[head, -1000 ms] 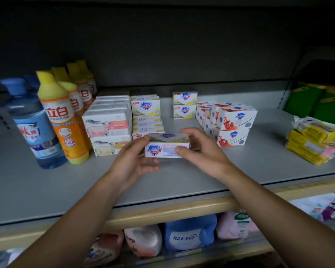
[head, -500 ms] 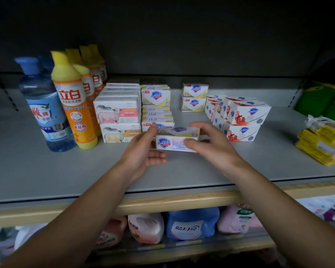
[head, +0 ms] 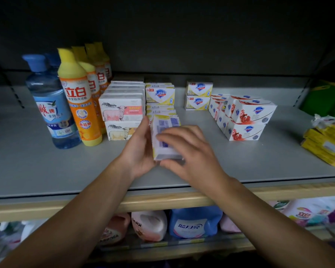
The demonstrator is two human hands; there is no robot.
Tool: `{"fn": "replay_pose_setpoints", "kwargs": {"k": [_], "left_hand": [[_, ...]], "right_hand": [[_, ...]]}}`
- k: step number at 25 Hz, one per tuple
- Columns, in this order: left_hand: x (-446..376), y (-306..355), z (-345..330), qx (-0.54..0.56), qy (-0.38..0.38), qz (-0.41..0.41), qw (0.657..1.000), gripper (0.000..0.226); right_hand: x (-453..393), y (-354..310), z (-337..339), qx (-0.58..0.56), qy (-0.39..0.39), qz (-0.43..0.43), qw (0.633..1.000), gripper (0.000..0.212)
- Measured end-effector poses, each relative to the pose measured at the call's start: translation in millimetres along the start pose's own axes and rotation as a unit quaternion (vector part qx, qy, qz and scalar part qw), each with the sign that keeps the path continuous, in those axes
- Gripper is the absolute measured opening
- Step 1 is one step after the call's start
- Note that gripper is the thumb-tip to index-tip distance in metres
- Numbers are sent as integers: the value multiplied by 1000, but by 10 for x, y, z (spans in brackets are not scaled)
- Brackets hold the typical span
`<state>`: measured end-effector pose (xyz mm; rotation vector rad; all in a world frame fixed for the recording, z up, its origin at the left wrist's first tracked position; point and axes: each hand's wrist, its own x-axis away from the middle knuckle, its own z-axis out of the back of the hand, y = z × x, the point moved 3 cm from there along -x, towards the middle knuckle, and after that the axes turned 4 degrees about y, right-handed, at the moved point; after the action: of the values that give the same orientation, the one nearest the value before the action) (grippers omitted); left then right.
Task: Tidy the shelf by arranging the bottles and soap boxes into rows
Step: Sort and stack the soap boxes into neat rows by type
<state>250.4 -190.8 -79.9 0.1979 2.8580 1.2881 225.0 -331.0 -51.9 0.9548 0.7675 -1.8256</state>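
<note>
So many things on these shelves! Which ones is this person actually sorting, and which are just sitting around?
Part of the job:
- soap box held by the left hand and right hand
- sheep soap boxes
- yellow Safeguard boxes
- red-print soap boxes
- orange bottles
- blue bottle

Just lying about:
- yellow wrapped packs
- green packages
- jugs on the lower shelf

The Safeguard soap box (head: 165, 137) is no longer lying with its logo face toward the camera; both hands are turning it so its long side is running front to back, printed barcode panel facing up. The left hand (head: 138, 149) is now cradling its left side, while the right hand (head: 190, 151) is spreading fingers (head: 168, 137) over the top.
</note>
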Motion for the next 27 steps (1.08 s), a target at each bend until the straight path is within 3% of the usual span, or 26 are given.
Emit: {"fn": "replay_pose_setpoints", "kwargs": {"k": [2, 5, 8, 11, 13, 16, 19, 21, 24, 25, 27], "left_hand": [[21, 3, 16, 18, -20, 21, 999, 61], [23, -1, 45, 21, -33, 30, 999, 61], [35, 25, 50, 12, -42, -9, 999, 51], [61, 36, 38, -71, -12, -60, 996, 42], [66, 64, -4, -169, 30, -128, 977, 32], [84, 234, -150, -311, 79, -229, 919, 21], [78, 483, -279, -399, 109, -241, 878, 27], [62, 704, -289, -495, 154, -273, 811, 31], [18, 1108, -181, -653, 242, -390, 603, 40], [-41, 1192, -106, -696, 256, -395, 542, 45], [-198, 1242, 72, -783, 259, -327, 462, 56]], "right_hand": [[25, -118, -93, 78, -6, 60, 995, 42], [34, -142, -101, 86, 4, 63, 994, 40], [-34, -36, 40, -11, 49, -61, 997, 43], [-71, 193, 214, -126, 106, -249, 954, 40], [-35, 346, 265, -180, 81, -331, 922, 37], [-39, 569, 305, -171, -4, -362, 917, 32], [-168, 749, 273, -179, -48, -380, 906, 30], [-301, 845, 229, -175, -39, -376, 909, 30], [-550, 1044, 100, -85, -11, -343, 935, 35], [-635, 1116, 28, -42, -12, -333, 942, 39], [-789, 1245, -180, 7, -35, -317, 948, 44]]}}
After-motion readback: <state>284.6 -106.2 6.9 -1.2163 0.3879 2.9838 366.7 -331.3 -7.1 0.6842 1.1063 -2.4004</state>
